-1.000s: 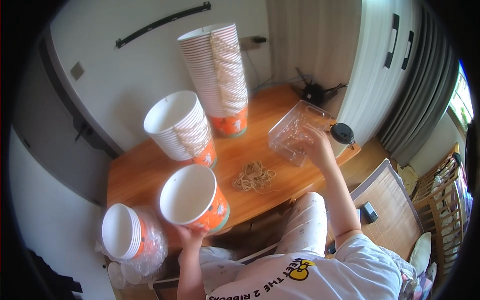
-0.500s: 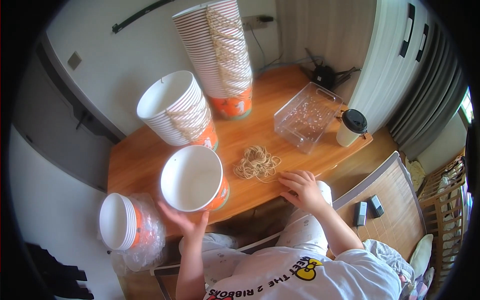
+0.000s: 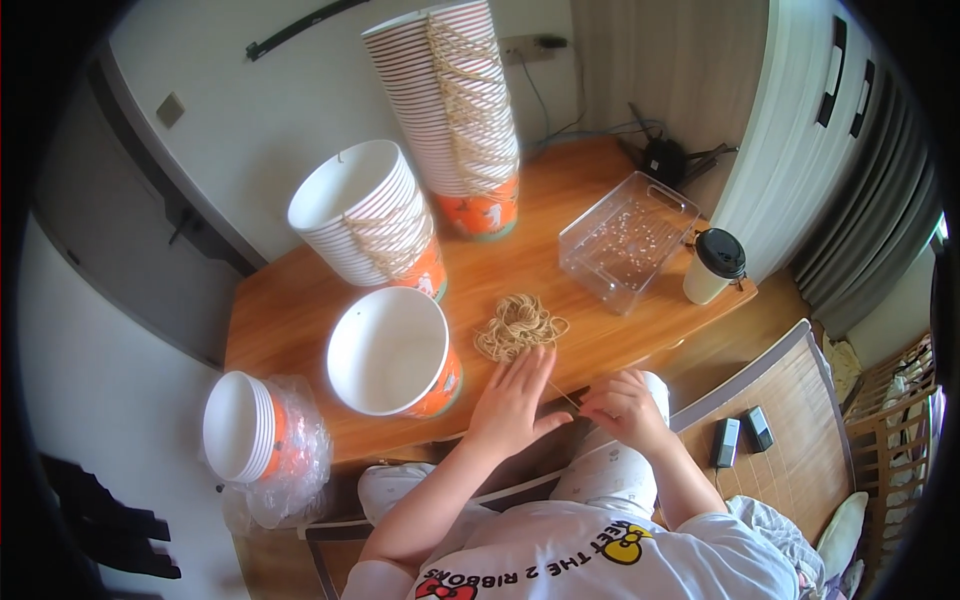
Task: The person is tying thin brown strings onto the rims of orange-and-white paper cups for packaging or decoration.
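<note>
A loose pile of thin beige cord [image 3: 518,328] lies on the wooden table. My left hand [image 3: 512,405] reaches over the table's front edge, palm down, its fingers stretched out at the near side of the pile and its thumb apart. My right hand [image 3: 628,408] is closed in a pinch just off the edge, above my knee. From it a thin strand of the cord runs back toward the pile. A single white-and-orange paper bucket [image 3: 390,350] stands left of my left hand, its open mouth tilted toward me.
Behind stand a shorter bucket stack [image 3: 365,215] and a tall bucket stack [image 3: 450,100], both with cord loops down their sides. Plastic-wrapped buckets [image 3: 240,428] sit at the left. A clear tray [image 3: 625,240] with small bits, and a lidded cup [image 3: 714,265], occupy the right side.
My left hand has left the single bucket and moved right to the cord pile. My right hand has drawn slightly back off the table edge and now pinches a strand of cord.
</note>
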Demonstrator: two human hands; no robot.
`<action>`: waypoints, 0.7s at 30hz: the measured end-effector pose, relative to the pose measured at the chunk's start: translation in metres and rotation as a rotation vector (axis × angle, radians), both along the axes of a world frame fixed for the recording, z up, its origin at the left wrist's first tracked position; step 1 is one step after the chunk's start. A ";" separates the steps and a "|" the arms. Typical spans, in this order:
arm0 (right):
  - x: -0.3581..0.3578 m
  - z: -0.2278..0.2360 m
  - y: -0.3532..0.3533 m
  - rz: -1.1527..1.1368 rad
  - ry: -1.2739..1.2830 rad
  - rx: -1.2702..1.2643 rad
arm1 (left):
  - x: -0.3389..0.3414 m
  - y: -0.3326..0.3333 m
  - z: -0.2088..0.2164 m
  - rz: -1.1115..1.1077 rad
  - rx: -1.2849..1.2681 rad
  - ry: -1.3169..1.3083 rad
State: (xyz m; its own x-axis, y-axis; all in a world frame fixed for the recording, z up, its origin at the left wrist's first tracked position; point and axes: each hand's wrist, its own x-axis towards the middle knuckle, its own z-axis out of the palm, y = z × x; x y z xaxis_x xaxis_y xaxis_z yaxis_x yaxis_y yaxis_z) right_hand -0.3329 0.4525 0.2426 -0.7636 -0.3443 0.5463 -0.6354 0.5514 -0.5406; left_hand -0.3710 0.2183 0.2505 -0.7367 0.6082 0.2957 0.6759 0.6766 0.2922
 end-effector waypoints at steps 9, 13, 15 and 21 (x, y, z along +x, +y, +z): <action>0.104 0.051 0.140 -0.393 0.018 -0.324 | -0.012 -0.001 -0.002 0.000 0.172 -0.111; 0.125 0.072 0.157 -0.341 0.174 -0.369 | -0.008 -0.004 -0.003 0.014 0.189 -0.103; 0.128 0.072 0.161 -0.318 0.230 -0.385 | -0.006 -0.003 -0.003 0.030 0.189 -0.078; 0.141 0.052 0.191 -0.151 0.393 -0.838 | -0.005 -0.004 -0.011 0.078 0.250 -0.050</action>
